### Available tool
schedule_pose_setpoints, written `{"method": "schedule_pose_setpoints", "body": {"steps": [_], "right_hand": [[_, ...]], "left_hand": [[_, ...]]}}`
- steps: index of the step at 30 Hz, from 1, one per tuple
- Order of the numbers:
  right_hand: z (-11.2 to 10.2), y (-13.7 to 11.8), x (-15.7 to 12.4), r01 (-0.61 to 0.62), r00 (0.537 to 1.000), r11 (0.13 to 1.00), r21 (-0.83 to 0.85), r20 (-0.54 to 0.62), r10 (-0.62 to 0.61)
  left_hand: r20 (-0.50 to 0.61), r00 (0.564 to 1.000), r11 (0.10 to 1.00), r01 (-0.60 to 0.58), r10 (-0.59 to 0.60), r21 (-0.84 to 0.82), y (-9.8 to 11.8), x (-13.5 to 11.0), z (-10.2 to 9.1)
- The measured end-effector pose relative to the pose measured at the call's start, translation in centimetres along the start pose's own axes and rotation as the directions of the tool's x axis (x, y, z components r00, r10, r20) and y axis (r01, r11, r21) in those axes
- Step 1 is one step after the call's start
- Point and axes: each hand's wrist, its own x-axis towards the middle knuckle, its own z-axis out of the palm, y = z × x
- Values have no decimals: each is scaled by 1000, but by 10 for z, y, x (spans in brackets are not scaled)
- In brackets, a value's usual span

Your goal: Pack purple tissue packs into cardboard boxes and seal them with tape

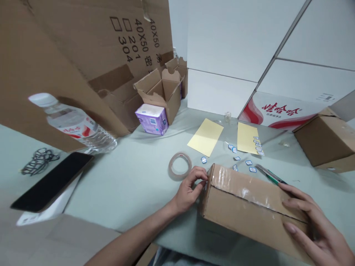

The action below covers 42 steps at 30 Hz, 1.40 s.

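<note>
A closed cardboard box lies in front of me, with clear glossy tape along its top seam. My right hand holds the box's right end, fingers across the top and thumb on the near side. At the left end, my left hand has its fingers curled in and thumb and fingertips together against the box edge; what they pinch there is too small to make out. A roll of tape lies flat just beyond my left hand. Behind the box, near my right fingers, is a green-handled utility knife.
Small blue-edged stickers and two yellow sheets lie beyond the box. An open carton, a purple tissue pack, a water bottle, a phone and black cord are leftward. Another carton stands right.
</note>
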Motion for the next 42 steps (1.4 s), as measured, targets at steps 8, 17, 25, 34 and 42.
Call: {"method": "schedule_pose_setpoints", "body": {"steps": [8,17,25,34,42], "right_hand": [[2,-10,6,50,999,999,-10,3,-50],[0,-11,6,95,995,995,-29,14,-95],[1,-13,6,58,998,998,-21,18,-58],[2,-14,7,43,999,999,24,22,-43],[3,-19,5,62,998,998,28,4,-62]], "left_hand": [[32,999,999,-31,31,13,-2,1,-1],[380,925,994,-60,19,97,21,33,-36],[298,953,970,-117,49,215,20,16,-32],[2,993,861,103,-120,498,7,68,-29],[60,945,587,149,-321,796,-45,139,58]]}}
